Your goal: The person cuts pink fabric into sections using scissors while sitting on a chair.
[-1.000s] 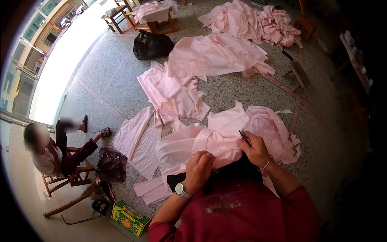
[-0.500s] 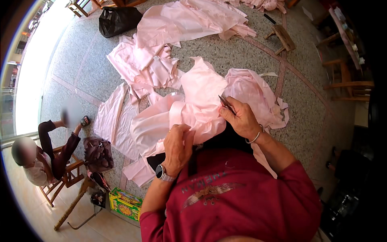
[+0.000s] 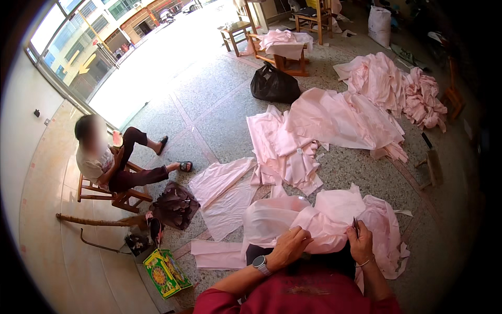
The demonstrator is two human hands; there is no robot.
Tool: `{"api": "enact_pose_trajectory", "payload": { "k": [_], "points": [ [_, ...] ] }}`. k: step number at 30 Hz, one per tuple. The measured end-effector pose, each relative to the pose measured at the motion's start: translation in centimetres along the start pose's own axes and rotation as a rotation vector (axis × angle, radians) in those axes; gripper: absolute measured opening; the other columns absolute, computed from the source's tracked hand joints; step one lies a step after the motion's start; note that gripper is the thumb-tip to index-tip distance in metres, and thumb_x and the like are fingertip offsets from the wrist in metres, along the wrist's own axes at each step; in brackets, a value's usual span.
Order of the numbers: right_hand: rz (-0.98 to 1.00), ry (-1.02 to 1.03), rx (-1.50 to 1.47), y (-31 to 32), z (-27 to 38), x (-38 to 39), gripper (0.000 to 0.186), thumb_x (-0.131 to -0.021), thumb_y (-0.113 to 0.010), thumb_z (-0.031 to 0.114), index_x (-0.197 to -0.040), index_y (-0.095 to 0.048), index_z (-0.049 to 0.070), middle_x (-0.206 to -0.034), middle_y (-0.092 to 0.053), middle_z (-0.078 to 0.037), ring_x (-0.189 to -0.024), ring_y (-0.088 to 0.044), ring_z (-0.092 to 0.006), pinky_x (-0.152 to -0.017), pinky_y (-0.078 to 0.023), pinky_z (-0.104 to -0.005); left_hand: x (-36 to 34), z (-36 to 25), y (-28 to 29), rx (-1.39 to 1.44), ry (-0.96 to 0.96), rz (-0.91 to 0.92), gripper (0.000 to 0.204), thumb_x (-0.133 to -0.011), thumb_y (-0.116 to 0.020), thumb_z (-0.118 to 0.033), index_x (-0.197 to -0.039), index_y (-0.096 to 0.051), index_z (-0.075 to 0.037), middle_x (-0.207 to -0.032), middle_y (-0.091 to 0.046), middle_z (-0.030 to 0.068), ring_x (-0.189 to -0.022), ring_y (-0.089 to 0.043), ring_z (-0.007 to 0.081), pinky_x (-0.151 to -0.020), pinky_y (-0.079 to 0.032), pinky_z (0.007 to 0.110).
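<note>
A pale pink garment [image 3: 339, 209] lies gathered across my lap. My left hand [image 3: 291, 245], with a watch on its wrist, is closed on the cloth near the lap, fingertips pressed together. At the garment's right side my right hand [image 3: 361, 246] wraps round small dark thread snips [image 3: 356, 226], whose points stick up past the fingers. The cloth touches that hand too; whether its fingers also pinch it is hidden. More pink cloth [image 3: 384, 230] hangs beyond my right hand to the floor.
Pink cut pieces [image 3: 225, 188] and large pink heaps [image 3: 345, 118] cover the floor ahead. A black plastic bag [image 3: 274, 83] stands behind them. To the left a person [image 3: 104, 162] sits on a wooden chair, holding what looks like a melon slice. A green-yellow box [image 3: 166, 275] is near my left elbow.
My view has swung up and to the left, bringing in the doorway and more of the room. Both hands keep hold at the garment, the snips still in the right.
</note>
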State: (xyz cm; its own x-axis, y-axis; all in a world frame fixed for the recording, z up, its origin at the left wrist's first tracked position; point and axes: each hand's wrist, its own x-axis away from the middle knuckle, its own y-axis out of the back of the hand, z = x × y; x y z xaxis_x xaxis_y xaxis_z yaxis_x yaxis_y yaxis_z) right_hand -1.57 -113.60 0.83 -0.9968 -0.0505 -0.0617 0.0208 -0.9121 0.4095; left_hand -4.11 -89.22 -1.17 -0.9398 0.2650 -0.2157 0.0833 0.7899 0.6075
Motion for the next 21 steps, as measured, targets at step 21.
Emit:
{"api": "enact_pose_trajectory", "payload": {
  "k": [21],
  "points": [
    [0.005,-0.069,-0.059,0.1,-1.0,0.6,0.017,-0.095,-0.058,0.013,-0.086,-0.054,-0.001,-0.066,-0.056,-0.008,-0.063,-0.051,-0.0121,-0.058,-0.043,-0.0297,2.6,1.8,1.1,0.089,0.006,0.080,0.012,-0.089,-0.064,-0.011,-0.100,-0.066,-0.006,-0.094,-0.061,0.0133,-0.085,-0.061,0.0331,-0.073,-0.050,0.040]
  ]
}}
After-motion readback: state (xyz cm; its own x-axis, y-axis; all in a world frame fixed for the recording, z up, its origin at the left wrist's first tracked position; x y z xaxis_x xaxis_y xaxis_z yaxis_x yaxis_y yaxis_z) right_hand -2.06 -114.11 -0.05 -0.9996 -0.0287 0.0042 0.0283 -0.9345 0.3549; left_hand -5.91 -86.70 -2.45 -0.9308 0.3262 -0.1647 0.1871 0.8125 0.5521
